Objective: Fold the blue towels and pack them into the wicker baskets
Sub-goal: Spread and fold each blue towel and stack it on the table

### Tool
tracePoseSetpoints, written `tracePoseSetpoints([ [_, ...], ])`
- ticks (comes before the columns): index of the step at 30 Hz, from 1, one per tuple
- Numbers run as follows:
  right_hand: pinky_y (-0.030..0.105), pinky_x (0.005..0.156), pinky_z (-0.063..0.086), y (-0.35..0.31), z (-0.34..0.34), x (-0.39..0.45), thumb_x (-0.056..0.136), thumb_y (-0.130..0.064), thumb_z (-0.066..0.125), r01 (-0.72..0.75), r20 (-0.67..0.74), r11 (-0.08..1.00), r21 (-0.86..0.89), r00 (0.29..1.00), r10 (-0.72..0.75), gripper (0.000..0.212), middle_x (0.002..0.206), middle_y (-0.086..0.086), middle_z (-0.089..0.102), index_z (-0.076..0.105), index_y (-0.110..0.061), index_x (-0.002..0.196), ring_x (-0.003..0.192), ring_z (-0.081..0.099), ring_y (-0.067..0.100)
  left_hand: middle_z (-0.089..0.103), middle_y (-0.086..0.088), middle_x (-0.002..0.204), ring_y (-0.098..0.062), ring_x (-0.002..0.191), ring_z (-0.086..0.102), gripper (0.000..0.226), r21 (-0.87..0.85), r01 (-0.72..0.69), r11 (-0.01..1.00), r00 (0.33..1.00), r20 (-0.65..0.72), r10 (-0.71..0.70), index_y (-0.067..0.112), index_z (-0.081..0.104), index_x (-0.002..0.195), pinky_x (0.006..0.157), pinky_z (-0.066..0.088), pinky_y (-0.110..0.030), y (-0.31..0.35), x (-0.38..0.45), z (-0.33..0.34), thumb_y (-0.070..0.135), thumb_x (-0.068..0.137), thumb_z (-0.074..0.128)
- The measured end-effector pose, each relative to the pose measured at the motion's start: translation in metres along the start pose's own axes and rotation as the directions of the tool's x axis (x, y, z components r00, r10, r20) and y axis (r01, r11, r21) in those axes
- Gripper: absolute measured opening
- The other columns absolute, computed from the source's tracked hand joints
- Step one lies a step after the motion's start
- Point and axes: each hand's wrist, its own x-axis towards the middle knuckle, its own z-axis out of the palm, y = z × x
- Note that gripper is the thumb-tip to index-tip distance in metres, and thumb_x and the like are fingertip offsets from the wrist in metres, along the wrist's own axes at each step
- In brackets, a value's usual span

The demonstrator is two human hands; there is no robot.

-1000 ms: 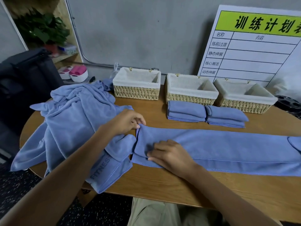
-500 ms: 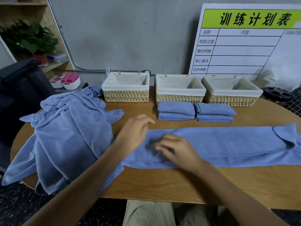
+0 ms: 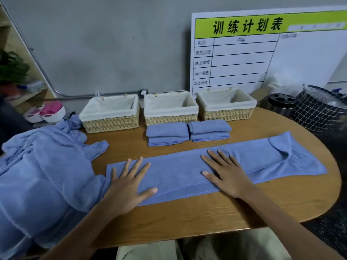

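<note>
- Head view: left hand (image 3: 127, 186) and right hand (image 3: 228, 174) flat, fingers spread, pressing long folded towel (image 3: 180, 171) on table (image 3: 206, 214), gripping nothing.
- Two folded towel stacks (image 3: 187, 133) just before three baskets (image 3: 170, 107).
- Loose towel pile (image 3: 41, 171) left.

Three wicker baskets (image 3: 110, 117) (image 3: 170, 111) (image 3: 226, 106), two folded towel stacks (image 3: 167, 134) (image 3: 209, 130), one long towel (image 3: 178, 171), one heap (image 3: 41, 175).

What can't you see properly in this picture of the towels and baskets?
- Head view: basket floors; the left basket, middle basket and right basket hide them behind their front walls.
- Towel pile: cut off by the left edge.
- Long towel: partly covered by the left hand and right hand.
</note>
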Motion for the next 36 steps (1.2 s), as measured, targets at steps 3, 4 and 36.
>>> tracePoseSetpoints([
  [3,0.04,0.123,0.008,0.008,-0.008,-0.005,0.087,-0.077,0.011,0.059,-0.046,0.991,0.124,0.997,-0.054,0.078,0.165,-0.015,0.008,0.024,-0.041,0.155,0.153,0.002,0.013,-0.032,0.015,0.159,-0.023,0.151,-0.022,0.119,0.035,0.008,0.999,0.999,0.048,-0.009,0.044,-0.009,0.156,0.118,0.004,-0.065,0.006,0.005,-0.013,0.103,0.053,-0.012],
  [4,0.039,0.12,0.021,0.012,-0.012,-0.008,0.088,-0.079,0.012,0.078,-0.113,0.981,0.178,0.992,-0.059,0.079,0.162,-0.012,0.023,0.038,-0.037,0.15,0.15,0.017,0.014,-0.026,0.013,0.163,-0.023,0.153,-0.015,0.119,0.016,0.001,1.0,0.999,0.041,-0.001,0.042,-0.003,0.157,0.119,0.007,-0.062,0.014,0.009,-0.019,0.103,0.055,-0.009],
  [36,0.015,0.075,0.049,0.255,-0.055,-0.135,0.087,-0.011,0.076,-0.125,-0.489,0.841,0.527,0.765,0.42,0.016,0.093,-0.01,0.068,0.074,-0.02,0.1,0.087,0.064,0.005,0.067,0.012,0.081,-0.012,0.082,0.066,0.028,-0.526,-0.263,0.809,0.963,-0.199,0.183,0.027,0.068,0.094,0.077,0.056,-0.038,0.41,0.22,-0.022,0.053,0.083,0.071],
])
